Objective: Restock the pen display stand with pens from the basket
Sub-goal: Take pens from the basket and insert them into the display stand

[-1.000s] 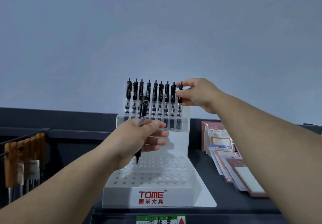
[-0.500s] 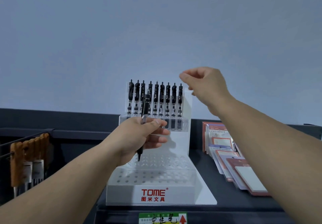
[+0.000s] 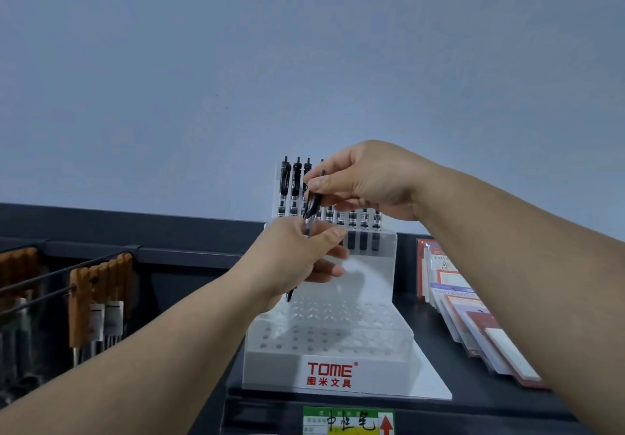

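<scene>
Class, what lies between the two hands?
A black pen, in the head view: the left hand grips its lower barrel, the right hand pinches its top.

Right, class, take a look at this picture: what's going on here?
A person is filling a white pen display stand. The left hand grips a black pen by its barrel while the right hand pinches its upper end, in front of the row of pens already standing in the back tier. The holes in the lower tiers show no pens yet.
</scene>
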